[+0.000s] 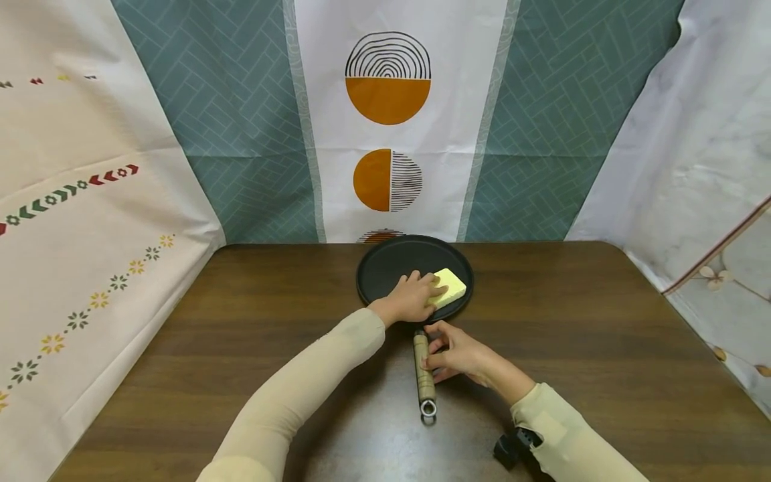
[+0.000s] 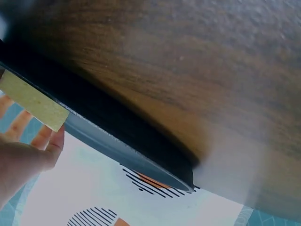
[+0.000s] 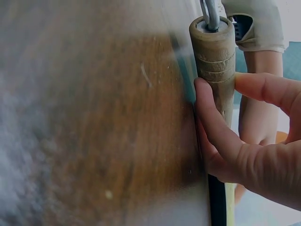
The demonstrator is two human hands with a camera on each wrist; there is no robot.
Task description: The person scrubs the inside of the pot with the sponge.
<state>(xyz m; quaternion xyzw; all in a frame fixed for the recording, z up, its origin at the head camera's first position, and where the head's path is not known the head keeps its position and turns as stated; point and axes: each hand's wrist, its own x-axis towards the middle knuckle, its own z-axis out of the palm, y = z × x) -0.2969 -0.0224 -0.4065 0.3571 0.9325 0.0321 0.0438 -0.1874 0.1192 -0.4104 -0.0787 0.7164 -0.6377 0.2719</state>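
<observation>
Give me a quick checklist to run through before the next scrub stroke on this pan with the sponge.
1. Sponge inside the pan: ok. The yellow sponge lies on the black pan, near its right rim.
2. Left hand on the sponge: ok. The left hand rests on its near end.
3. Handle steadied: ok. The right hand has its fingers curled against the wooden handle.
4. Pan flat on the table: ok. It appears to sit level on the wooden table.
5. Soap or water in the pan: cannot tell.
6. Room to move: ok. Nothing else lies on the table near the pan.
</observation>
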